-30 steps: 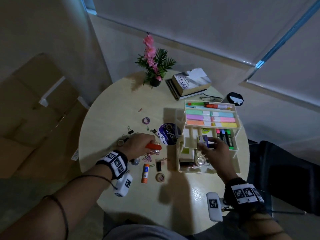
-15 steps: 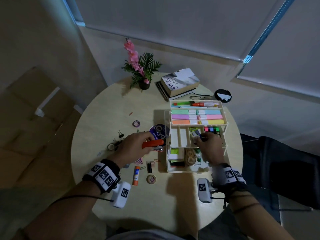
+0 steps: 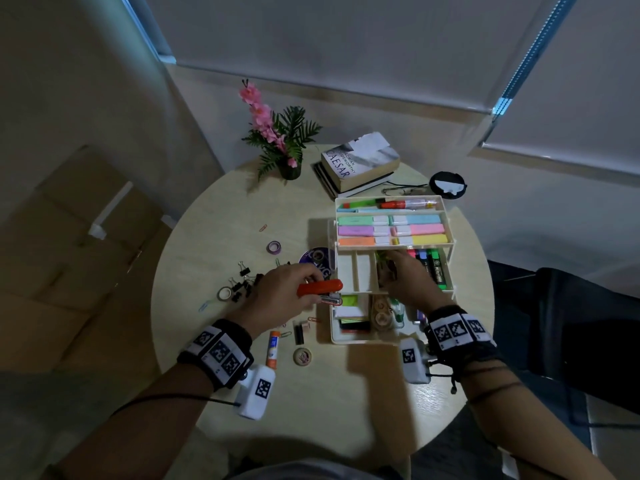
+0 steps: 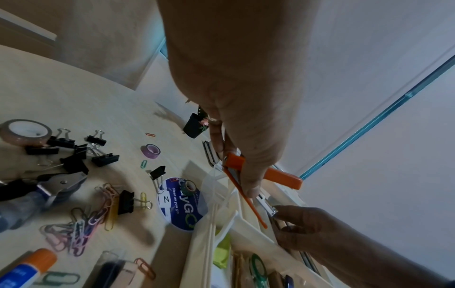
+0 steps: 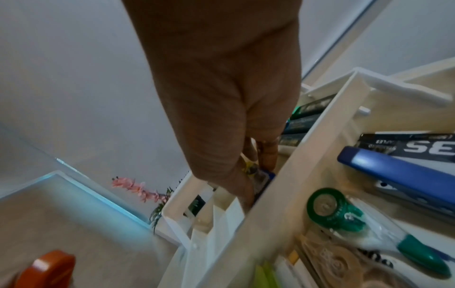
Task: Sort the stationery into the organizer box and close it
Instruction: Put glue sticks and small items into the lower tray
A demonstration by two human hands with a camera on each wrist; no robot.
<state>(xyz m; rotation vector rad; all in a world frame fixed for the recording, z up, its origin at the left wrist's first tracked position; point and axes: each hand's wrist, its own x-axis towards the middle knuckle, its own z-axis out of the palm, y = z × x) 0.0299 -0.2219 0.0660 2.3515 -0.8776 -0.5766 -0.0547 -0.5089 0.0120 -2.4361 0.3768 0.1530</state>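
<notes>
The white tiered organizer box (image 3: 360, 341) stands open on the round table, with pastel highlighters (image 3: 391, 230) in its top tier. My left hand (image 3: 313, 284) grips an orange stapler (image 3: 320, 288) at the box's left edge; the left wrist view shows its fingers wrapped round the stapler (image 4: 283, 175). My right hand (image 3: 388, 271) reaches down into the middle tier beside the markers (image 3: 431, 266). In the right wrist view its fingertips pinch a small blue-edged pack (image 5: 264, 177) low in a compartment; most of the pack is hidden.
Loose on the table left of the box lie binder clips (image 3: 244, 271), tape rolls (image 3: 274, 247), paper clips (image 4: 81, 230), a glue stick (image 3: 272, 344) and a round blue pack (image 3: 317, 259). A potted plant (image 3: 287, 147), books (image 3: 360, 164) and glasses (image 3: 403, 190) sit behind.
My left hand has carried the orange stapler right, up to the box's left edge. My right hand has gone forward and down into the middle tier with the small pack.
</notes>
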